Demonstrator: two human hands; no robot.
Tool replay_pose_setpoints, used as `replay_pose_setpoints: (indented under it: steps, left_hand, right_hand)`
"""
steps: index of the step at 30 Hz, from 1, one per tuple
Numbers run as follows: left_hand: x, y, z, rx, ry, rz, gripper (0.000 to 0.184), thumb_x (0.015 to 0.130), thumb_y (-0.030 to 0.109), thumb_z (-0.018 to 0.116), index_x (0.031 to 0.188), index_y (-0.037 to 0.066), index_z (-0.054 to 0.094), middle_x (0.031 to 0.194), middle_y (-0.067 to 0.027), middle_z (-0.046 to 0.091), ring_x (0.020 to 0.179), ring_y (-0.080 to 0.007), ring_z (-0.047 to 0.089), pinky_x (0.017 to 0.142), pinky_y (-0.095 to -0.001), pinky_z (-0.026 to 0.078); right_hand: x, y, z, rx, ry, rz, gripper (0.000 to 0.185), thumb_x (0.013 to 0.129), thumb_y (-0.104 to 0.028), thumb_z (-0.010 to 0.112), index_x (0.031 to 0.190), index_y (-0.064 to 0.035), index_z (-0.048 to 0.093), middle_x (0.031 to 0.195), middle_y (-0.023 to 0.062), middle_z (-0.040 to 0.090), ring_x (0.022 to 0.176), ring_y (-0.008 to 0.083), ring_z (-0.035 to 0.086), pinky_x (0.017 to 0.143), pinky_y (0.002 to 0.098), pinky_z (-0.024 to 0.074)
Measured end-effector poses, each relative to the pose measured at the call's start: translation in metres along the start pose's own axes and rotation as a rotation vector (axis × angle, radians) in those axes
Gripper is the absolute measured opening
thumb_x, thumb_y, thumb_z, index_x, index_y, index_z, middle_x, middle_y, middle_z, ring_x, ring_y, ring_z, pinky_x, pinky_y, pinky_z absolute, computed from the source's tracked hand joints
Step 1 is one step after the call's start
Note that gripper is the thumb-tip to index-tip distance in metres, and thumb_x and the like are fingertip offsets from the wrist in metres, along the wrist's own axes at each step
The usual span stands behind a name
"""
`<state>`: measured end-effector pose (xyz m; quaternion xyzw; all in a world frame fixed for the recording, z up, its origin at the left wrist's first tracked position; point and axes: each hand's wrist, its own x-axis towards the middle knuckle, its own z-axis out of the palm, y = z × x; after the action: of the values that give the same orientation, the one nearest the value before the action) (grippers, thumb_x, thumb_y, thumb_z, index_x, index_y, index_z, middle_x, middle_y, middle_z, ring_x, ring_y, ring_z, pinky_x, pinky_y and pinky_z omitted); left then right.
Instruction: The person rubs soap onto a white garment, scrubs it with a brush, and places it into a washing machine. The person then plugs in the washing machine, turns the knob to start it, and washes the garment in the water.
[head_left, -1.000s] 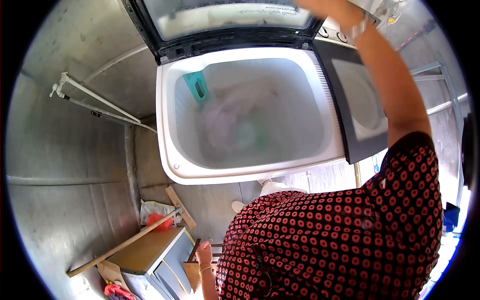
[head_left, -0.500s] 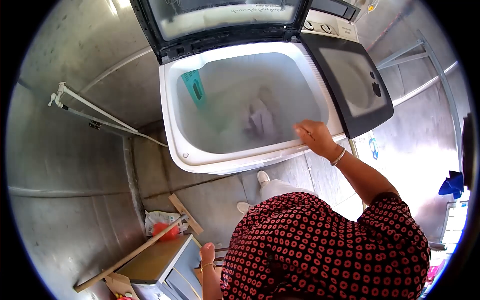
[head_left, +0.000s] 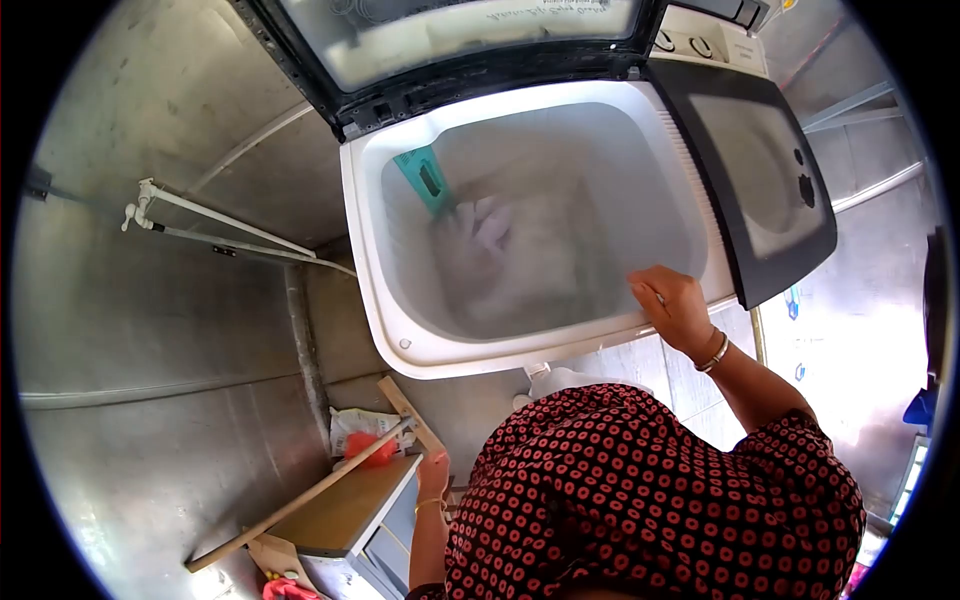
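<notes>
A white twin-tub washing machine (head_left: 375, 310) stands with its wash lid (head_left: 480, 45) raised. Cloudy water fills the tub, and a pale lilac cloth (head_left: 488, 225) swirls in it near a teal slotted panel (head_left: 425, 180) on the tub wall. My right hand (head_left: 668, 300) is at the front right rim, its fingers curled closed over the tub's edge. Whether anything is inside those fingers is hidden. My left hand (head_left: 433, 475) hangs low beside a small cabinet (head_left: 350, 500), its fingers too blurred to read.
The spin side's dark lid (head_left: 750, 180) is down, with control knobs (head_left: 700, 46) behind it. On the left wall a white tap (head_left: 140, 205) feeds a pipe. A wooden-handled tool (head_left: 300, 500) leans across the cabinet near a red bag (head_left: 370, 450).
The view has shifted, so the machine sits further right and lower. The cloth has swept left towards the teal panel. My right hand stays at the rim; my left is nearer the cabinet corner.
</notes>
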<state>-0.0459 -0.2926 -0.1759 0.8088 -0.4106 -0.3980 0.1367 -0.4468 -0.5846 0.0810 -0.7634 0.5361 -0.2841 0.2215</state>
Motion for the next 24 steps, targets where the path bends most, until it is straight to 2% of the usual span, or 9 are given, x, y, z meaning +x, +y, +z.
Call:
replay_pose_setpoints:
  steps: [3,5,9,11,15,17,21,22,24]
  left_hand:
    - [0.026,0.014,-0.025,0.097,-0.01,-0.038,0.027,0.078,0.027,0.053,0.087,0.005,0.064,0.086,-0.0182,0.063,0.084,-0.035,0.06,0.074,-0.0412,0.047]
    - [0.061,-0.012,-0.025,0.038,-0.016,0.015,0.028,0.08,0.027,0.052,0.088,0.002,0.063,0.082,-0.0194,0.063,0.078,-0.0283,0.063,0.069,-0.0389,0.048]
    - [0.082,0.11,-0.076,-0.054,-0.018,-0.054,0.027,0.082,0.024,0.053,0.089,0.0,0.062,0.077,-0.0138,0.064,0.071,-0.0175,0.061,0.064,-0.033,0.047]
    - [0.099,0.143,-0.088,-0.207,0.067,0.114,0.022,0.083,0.017,0.054,0.086,-0.003,0.062,0.072,-0.0065,0.062,0.067,-0.01,0.054,0.061,-0.0275,0.045]
    - [0.143,0.17,-0.107,-0.564,0.148,0.083,0.017,0.083,0.014,0.055,0.086,-0.001,0.062,0.072,-0.0022,0.061,0.065,-0.0096,0.054,0.062,-0.0249,0.045]
    - [0.166,0.179,-0.127,-0.889,-0.029,-0.014,0.016,0.087,0.017,0.054,0.091,0.003,0.061,0.08,-0.0043,0.063,0.073,-0.0108,0.057,0.069,-0.025,0.046]
    - [0.197,0.21,-0.18,-1.4,-0.245,0.027,0.021,0.093,0.02,0.045,0.105,0.006,0.055,0.103,-0.0091,0.061,0.093,-0.0206,0.059,0.084,-0.0349,0.048]
    - [0.207,0.216,-0.193,-1.457,-0.259,0.036,0.022,0.093,0.02,0.045,0.107,0.006,0.055,0.104,-0.0095,0.061,0.095,-0.0213,0.059,0.085,-0.0357,0.048]
    - [0.226,0.221,-0.216,-1.525,-0.27,0.049,0.023,0.093,0.021,0.045,0.108,0.006,0.054,0.106,-0.0099,0.06,0.096,-0.0221,0.058,0.086,-0.0364,0.047]
  right_hand:
    - [0.001,0.002,-0.003,0.028,-0.045,0.036,0.013,0.081,-0.014,0.056,0.084,-0.0024,0.061,0.075,0.0127,0.06,0.067,0.03,0.058,0.06,0.0354,0.0461]
    - [0.001,0.003,-0.006,0.039,-0.066,0.052,0.013,0.081,-0.013,0.056,0.084,-0.0021,0.061,0.075,0.0129,0.06,0.067,0.0298,0.058,0.06,0.0346,0.0462]
    - [0.002,0.004,-0.008,0.12,-0.061,0.112,0.013,0.08,-0.011,0.057,0.085,-0.0008,0.062,0.077,0.0136,0.061,0.067,0.0292,0.059,0.059,0.0334,0.046]
    - [0.001,0.003,-0.006,0.157,-0.042,0.156,0.013,0.08,-0.011,0.057,0.085,-0.0004,0.062,0.077,0.0138,0.061,0.067,0.0289,0.059,0.059,0.0332,0.0459]
    - [0.007,-0.004,-0.006,0.102,-0.053,0.211,0.013,0.08,-0.009,0.056,0.086,0.0005,0.062,0.078,0.0148,0.062,0.068,0.0292,0.059,0.061,0.0334,0.0459]
    - [0.008,-0.003,-0.001,0.079,-0.039,0.245,0.014,0.081,-0.01,0.056,0.088,0.0016,0.062,0.079,0.0158,0.062,0.067,0.0296,0.059,0.061,0.033,0.0455]
    - [0.011,-0.006,0.008,0.13,-0.02,0.401,0.017,0.085,-0.01,0.054,0.088,0.0043,0.062,0.073,0.0116,0.061,0.062,0.0175,0.055,0.058,0.0286,0.0434]
    - [0.013,-0.012,0.011,0.137,-0.012,0.364,0.019,0.088,-0.013,0.053,0.092,0.0038,0.062,0.077,0.0045,0.061,0.069,0.0108,0.054,0.061,0.0253,0.0439]
    - [0.026,-0.039,0.022,0.128,-0.029,0.394,0.02,0.088,-0.014,0.054,0.091,0.0038,0.061,0.076,0.0046,0.06,0.068,0.0108,0.053,0.061,0.0253,0.0436]
